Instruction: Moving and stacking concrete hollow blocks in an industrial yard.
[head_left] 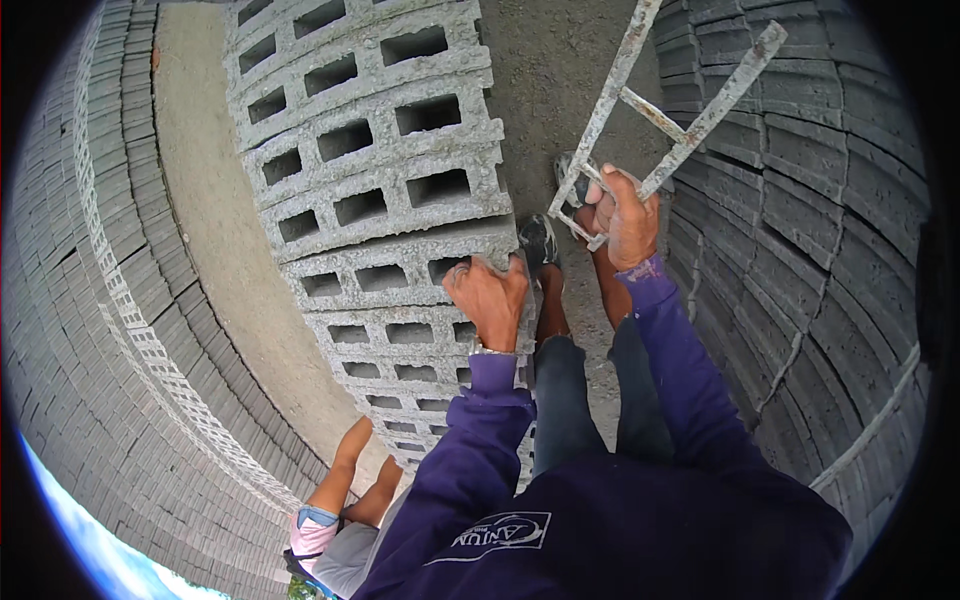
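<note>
My left hand (pixel 490 300) is closed at the near right end of a grey hollow concrete block (pixel 417 275), with its fingers curled at the end hollow. This block lies in a long row of blocks set close together, and a narrow gap shows between it and the block beyond. My right hand (pixel 628 218) is wrapped round the lower part of a rusty, whitish metal frame (pixel 653 113). Two long bars joined by a crossbar reach up and away from my fist. The frame is held above the ground, to the right of the row and apart from it.
Tall stacks of grey blocks (pixel 800 210) rise on the right, and more stacks (pixel 90 330) curve along the left. A sandy strip (pixel 215 200) runs left of the row. My shoes (pixel 538 240) stand close to its right side. Another person's legs (pixel 350 465) show at lower left.
</note>
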